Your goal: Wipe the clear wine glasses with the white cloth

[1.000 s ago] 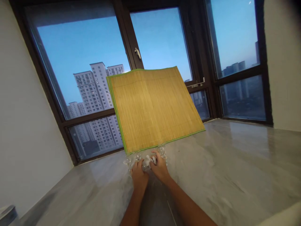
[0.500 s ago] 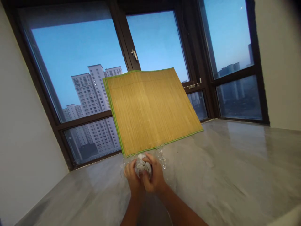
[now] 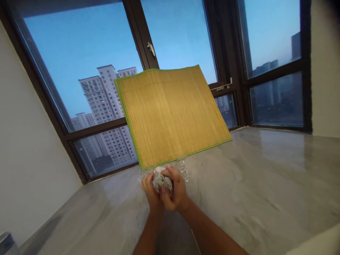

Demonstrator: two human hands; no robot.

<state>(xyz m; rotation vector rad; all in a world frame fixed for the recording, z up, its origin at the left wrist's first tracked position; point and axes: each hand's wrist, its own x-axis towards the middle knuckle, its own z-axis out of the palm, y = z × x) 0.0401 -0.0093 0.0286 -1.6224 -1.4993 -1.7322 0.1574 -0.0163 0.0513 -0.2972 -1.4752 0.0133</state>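
1. Left hand (image 3: 149,188) and right hand (image 3: 177,189) grasp a crumpled whitish-grey wad (image 3: 162,183) from opposite sides, seemingly to keep it compact
2. The wad sits between the palms, near clear plastic (image 3: 183,171)
3. Behind, a green-edged bamboo mat (image 3: 172,113) stands tilted, apparently leaning on the window frame (image 3: 95,126) for support

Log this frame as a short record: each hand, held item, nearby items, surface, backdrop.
left_hand: gripping one side of the pale crumpled bundle
right_hand: gripping the other side, thumb on the near face
left_hand_position: left hand close beside the right
held_item: pale crumpled bundle, material unclear
nearby_item: clear see-through item, partly hidden by the hands
behind_hands: yellow mat with green edging, standing in front of the windows
surface: glossy grey marbled surface
backdrop: dark-framed windows, tall buildings outside
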